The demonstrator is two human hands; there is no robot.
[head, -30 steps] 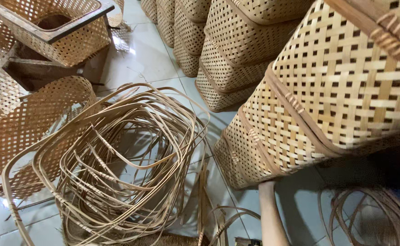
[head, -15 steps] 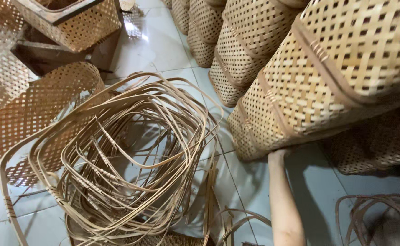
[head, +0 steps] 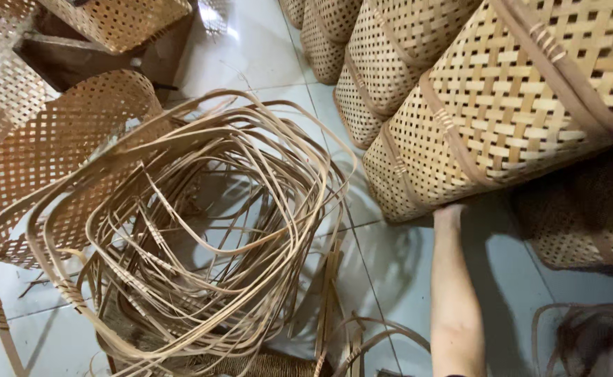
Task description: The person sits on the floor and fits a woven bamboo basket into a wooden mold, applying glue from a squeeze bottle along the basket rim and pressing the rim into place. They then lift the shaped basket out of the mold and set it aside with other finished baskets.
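Note:
My right forearm reaches up from the bottom edge, and my right hand (head: 449,213) meets the lower edge of a large woven bamboo basket (head: 522,112) lying on its side. The fingers are hidden under the basket's rim, so its grip does not show. More woven baskets (head: 376,63) of the same kind are stacked in a row behind it. My left hand is out of view.
A big tangle of bent bamboo strip hoops (head: 195,230) lies on the white tiled floor (head: 397,279) at the left. Flat woven mats (head: 55,153) lie beyond it, and a basket on a wooden stand (head: 111,35) stands top left. More hoops (head: 585,335) are at bottom right.
My right arm has stretched farther forward, and the hand has reached the bottom edge of the large basket. The view has shifted toward the baskets.

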